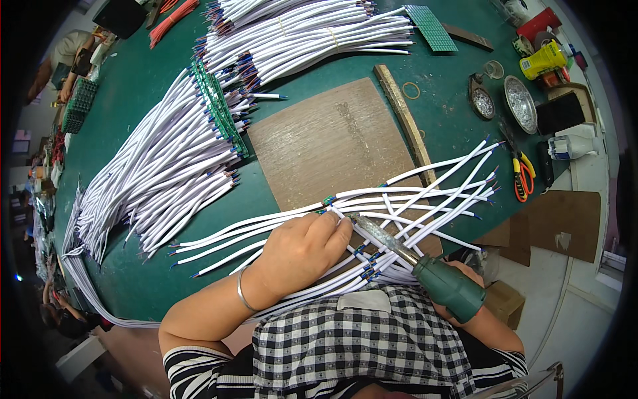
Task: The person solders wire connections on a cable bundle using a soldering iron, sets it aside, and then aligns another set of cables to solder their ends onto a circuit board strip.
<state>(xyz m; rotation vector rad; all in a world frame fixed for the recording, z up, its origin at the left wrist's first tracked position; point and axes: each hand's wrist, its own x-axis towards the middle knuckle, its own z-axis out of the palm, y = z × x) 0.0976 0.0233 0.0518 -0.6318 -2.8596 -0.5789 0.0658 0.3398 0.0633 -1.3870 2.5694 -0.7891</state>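
A round desk with a dark green top fills most of the view; pale floor shows at 4 o'clock, and other people sit at its far rim near 10 o'clock. At the centre lies a brown wooden board, its grain matt and scuffed, with a narrow wooden strip along its right edge.

From 9 to 12 o'clock great fans of white cables spread over the green, their stripped ends showing coloured cores, some joined to a row of small green circuit boards. At 1 o'clock lies a green perforated board. Toward 2 and 3 o'clock sit two shiny metal dishes, a yellow bottle and orange-handled cutters.

A looser sheaf of white wires crosses the board's lower edge, lying across the work space in front of the person.

The left hand, a thin metal bangle at the wrist, has its grip curled down, fingertips pinching the wire ends near the centre. The right hand is mostly hidden; its grip is closed around the green handle of a soldering iron, whose grey crusted tip meets those wire ends at the left fingertips.
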